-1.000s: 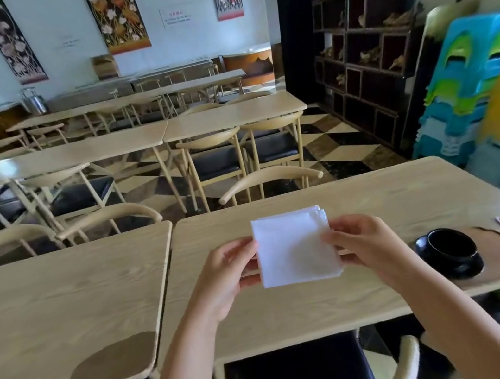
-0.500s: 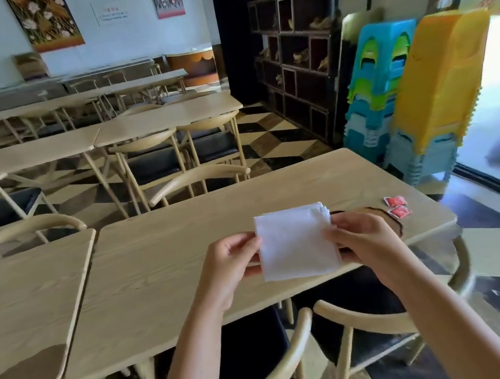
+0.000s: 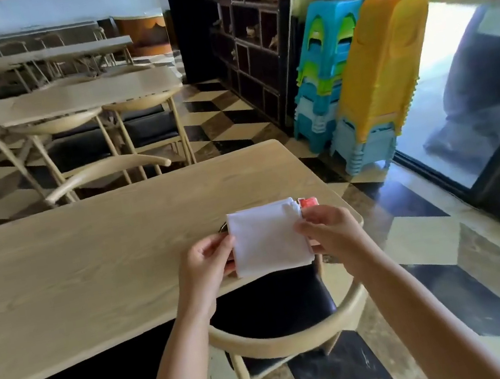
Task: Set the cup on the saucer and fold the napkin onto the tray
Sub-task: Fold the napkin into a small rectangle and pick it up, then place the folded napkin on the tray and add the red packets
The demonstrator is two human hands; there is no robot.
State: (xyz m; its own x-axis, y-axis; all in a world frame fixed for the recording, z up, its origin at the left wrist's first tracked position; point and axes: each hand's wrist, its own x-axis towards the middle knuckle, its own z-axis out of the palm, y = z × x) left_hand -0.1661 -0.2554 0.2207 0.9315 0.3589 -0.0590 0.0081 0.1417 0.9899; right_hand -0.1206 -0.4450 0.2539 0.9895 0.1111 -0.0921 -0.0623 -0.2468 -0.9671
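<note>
The folded white napkin [image 3: 267,237] hangs above the table's [image 3: 86,251] right end, near its front edge; the left hand [image 3: 205,264] pinches its 9 o'clock edge, the right hand [image 3: 328,231] its 3 o'clock edge; bare tabletop spreads toward 9 o'clock; a red packet [image 3: 307,202] peeks out at 1 o'clock; cup, saucer and tray are hidden.

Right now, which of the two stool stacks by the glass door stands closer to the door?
The yellow stack. It stands on the right, beside the glass door; the blue and green stack is to its left, next to the dark shelf.
</note>
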